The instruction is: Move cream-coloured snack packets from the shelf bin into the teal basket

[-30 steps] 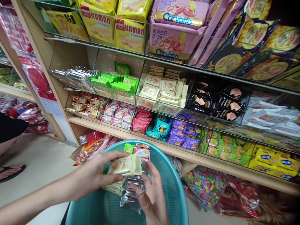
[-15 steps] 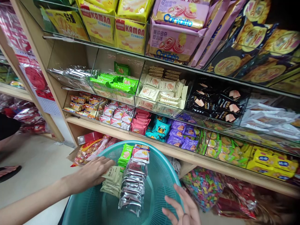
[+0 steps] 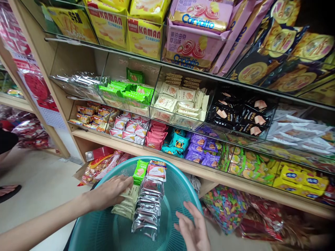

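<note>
A teal plastic basket (image 3: 180, 174) holds wrapped snacks. Down its middle runs a row of silver packets (image 3: 149, 205), with a white-and-pink packet (image 3: 156, 171) at the far end. To the left lie green packets (image 3: 140, 170) and a stack of cream-coloured packets (image 3: 125, 205). My left hand (image 3: 112, 191) reaches over the basket's left rim. Its outstretched fingers rest at the top of the cream packets and partly hide them. Over the right side of the basket, my right hand (image 3: 192, 226) has its fingers apart and holds nothing.
Shelf bins ahead carry green packets (image 3: 128, 91), cream packets (image 3: 180, 99), black packets (image 3: 238, 115) and purple packets (image 3: 202, 150). Larger yellow wafer packs (image 3: 143, 36) fill the upper shelf. Below stands a bag of colourful sweets (image 3: 225, 207). At left, a person's sandalled foot (image 3: 9, 191) shows.
My left hand has moved slightly right, farther over the cream packets. The right hand has shifted left, further inside the rim. The packets in the basket look unchanged.
</note>
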